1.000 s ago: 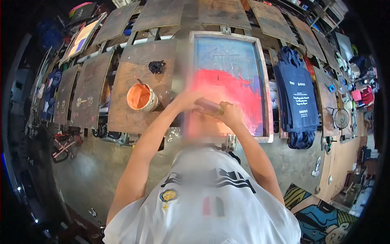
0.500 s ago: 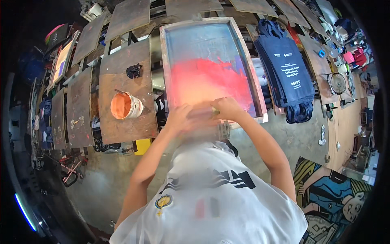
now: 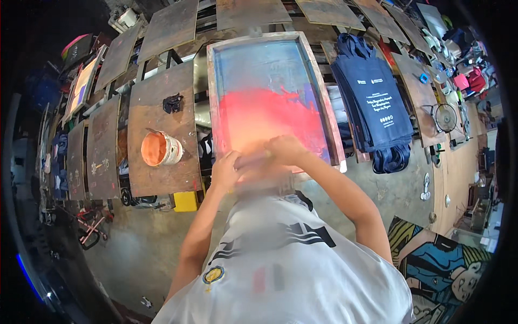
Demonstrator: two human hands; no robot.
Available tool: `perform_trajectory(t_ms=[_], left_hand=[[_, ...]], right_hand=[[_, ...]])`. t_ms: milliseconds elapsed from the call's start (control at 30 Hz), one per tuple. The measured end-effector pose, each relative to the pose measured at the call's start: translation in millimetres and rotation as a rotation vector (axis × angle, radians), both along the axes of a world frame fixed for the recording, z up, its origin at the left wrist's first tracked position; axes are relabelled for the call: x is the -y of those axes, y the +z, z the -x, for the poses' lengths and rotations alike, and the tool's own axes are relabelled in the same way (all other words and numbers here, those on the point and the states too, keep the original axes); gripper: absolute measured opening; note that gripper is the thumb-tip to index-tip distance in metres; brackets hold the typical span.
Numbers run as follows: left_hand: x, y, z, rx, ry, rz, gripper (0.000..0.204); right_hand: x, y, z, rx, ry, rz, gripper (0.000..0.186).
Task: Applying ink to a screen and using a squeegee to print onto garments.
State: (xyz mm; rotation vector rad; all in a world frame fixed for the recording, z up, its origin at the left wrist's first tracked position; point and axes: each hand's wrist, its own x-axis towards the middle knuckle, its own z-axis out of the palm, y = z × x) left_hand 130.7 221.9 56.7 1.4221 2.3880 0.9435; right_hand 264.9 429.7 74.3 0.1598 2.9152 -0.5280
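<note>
Over the framed screen (image 3: 321,102), near end, left hand (image 3: 225,165) and right hand (image 3: 286,150) curl closed around a blurred bar (image 3: 252,160); even pressure should help

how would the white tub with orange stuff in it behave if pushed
The tub would probably slide or tip rather than roll, since it stands upright on the board. The orange contents might spill if it tipped, as its top is open.
</note>
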Motion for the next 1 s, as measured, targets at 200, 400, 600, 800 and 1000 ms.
perform_trajectory(t_ms=[200, 400, 600, 800, 1000], left_hand=[[-9, -14, -11, 0.072, -0.112, 0.01, 0.042], [4, -4, -54, -0.06, 0.255, 0.001, 0.04], [8, -9, -48, -0.217, 0.396, 0.012, 0.038], [-12, 14, -34, -0.105, 0.12, 0.084, 0.038], [-48, 4, -60, 0.015, -0.106, 0.05, 0.041]], right_hand=[[-22, -16, -10, 0.108, 0.045, 0.051, 0.048], [-40, -40, 40, -0.121, 0.315, 0.04, 0.036], [-30, -32, 39, -0.279, 0.357, 0.019, 0.03], [-37, -20, -2, -0.219, 0.151, 0.02, 0.03], [-46, -3, -69, -0.024, -0.035, 0.019, 0.041]])
